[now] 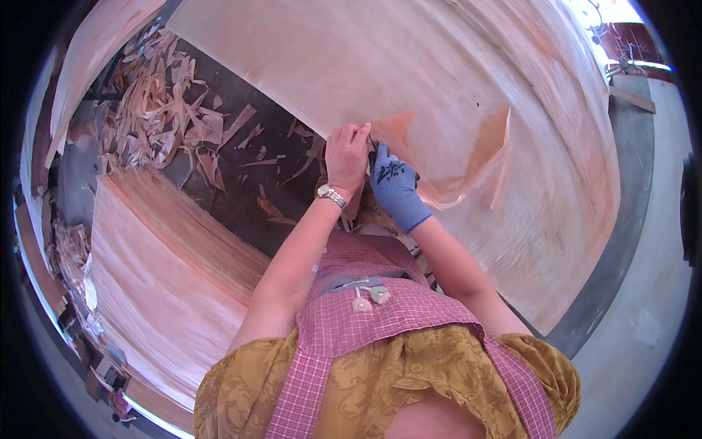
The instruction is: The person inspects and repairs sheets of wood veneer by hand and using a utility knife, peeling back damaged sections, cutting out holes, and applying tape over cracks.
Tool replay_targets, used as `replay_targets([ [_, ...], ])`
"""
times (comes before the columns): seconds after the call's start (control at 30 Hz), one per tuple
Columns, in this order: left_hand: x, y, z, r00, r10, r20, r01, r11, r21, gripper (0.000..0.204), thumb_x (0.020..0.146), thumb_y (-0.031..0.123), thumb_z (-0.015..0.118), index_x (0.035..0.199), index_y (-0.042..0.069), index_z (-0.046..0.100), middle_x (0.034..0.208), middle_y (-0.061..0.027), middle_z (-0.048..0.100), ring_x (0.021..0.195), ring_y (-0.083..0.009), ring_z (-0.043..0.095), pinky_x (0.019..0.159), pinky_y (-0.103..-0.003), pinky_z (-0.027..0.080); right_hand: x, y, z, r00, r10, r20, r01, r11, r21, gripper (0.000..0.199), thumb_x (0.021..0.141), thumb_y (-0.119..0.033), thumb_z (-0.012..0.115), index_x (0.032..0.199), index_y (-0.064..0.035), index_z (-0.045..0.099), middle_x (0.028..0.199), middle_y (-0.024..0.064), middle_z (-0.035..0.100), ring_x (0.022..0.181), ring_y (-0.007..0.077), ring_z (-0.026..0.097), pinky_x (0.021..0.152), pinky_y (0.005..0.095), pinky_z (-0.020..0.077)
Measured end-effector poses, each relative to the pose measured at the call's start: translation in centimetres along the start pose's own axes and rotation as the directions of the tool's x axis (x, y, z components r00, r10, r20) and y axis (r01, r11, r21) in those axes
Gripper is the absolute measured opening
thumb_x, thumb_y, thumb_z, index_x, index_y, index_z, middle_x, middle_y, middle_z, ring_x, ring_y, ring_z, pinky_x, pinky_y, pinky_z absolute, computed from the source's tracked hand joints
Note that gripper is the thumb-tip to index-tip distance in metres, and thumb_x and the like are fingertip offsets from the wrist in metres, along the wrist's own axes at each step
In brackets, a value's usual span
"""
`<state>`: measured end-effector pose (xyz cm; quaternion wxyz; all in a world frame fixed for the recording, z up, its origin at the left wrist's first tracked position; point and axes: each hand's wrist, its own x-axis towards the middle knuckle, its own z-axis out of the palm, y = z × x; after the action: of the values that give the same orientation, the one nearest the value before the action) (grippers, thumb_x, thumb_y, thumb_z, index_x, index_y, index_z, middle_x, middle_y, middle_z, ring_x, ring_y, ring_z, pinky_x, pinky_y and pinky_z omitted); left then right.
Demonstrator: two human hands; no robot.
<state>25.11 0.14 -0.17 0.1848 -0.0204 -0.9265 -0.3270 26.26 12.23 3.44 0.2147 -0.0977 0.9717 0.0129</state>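
Note:
A large, pale wood veneer sheet (307,66) lies ahead of me, on top of other sheets. My left hand (347,155), bare with a metal watch at the wrist, is closed at the sheet's near edge; its thumb is mostly hidden. Close beside it, my right hand (396,183) in a blue glove grips a thin dark tool (374,152) that looks like a knife, largely covered by the fingers. Just right of the hands, a torn, curled veneer strip (497,157) rises from the sheet, its orange-brown parts standing out against the paler wood.
Many veneer scraps (157,110) are heaped on the dark surface at the left. Below them stands a thick stack of veneer sheets (161,256) with ragged edges. Another veneer sheet (95,66) hangs at the far left. A grey ledge (632,168) runs along the right side.

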Motion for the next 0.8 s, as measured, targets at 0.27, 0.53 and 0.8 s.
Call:
replay_targets([
  [0.27,-0.4,1.0,0.0,0.993,-0.097,0.069,0.090,0.991,0.101,0.039,0.079,0.020,0.072,0.116,0.010,0.066,0.103,-0.0041,0.056,0.097,-0.0260,0.053,0.086,-0.039,0.045,-3.7,3.9,1.0,0.985,-0.063,0.163,0.063,0.998,0.005,0.027,0.091,-0.016,0.053,0.113,-0.0049,0.044,0.082,0.0185,0.069,0.076,0.0375,0.071,0.061,0.0498,0.0551],
  [0.53,-0.6,2.7,-0.3,0.977,-0.183,0.107,0.169,0.977,0.128,0.069,0.068,0.040,0.082,0.126,0.011,0.058,0.112,-0.0046,0.052,0.106,-0.0271,0.049,0.093,-0.041,0.041,-6.0,18.1,-1.5,0.904,-0.413,0.109,0.427,0.879,-0.212,0.016,0.096,-0.022,0.050,0.107,-0.0126,0.056,0.078,0.0117,0.068,0.067,0.0323,0.068,0.058,0.0479,0.0509],
  [0.8,-0.4,2.6,0.1,0.969,-0.220,0.109,0.213,0.975,0.070,0.072,0.064,0.035,0.085,0.126,0.013,0.055,0.115,-0.0039,0.052,0.111,-0.0266,0.050,0.095,-0.042,0.041,1.9,9.3,-3.4,0.891,-0.448,-0.073,0.411,0.865,-0.289,0.019,0.095,-0.022,0.051,0.111,-0.0127,0.056,0.084,0.0111,0.068,0.072,0.0295,0.069,0.058,0.0440,0.0533],
])
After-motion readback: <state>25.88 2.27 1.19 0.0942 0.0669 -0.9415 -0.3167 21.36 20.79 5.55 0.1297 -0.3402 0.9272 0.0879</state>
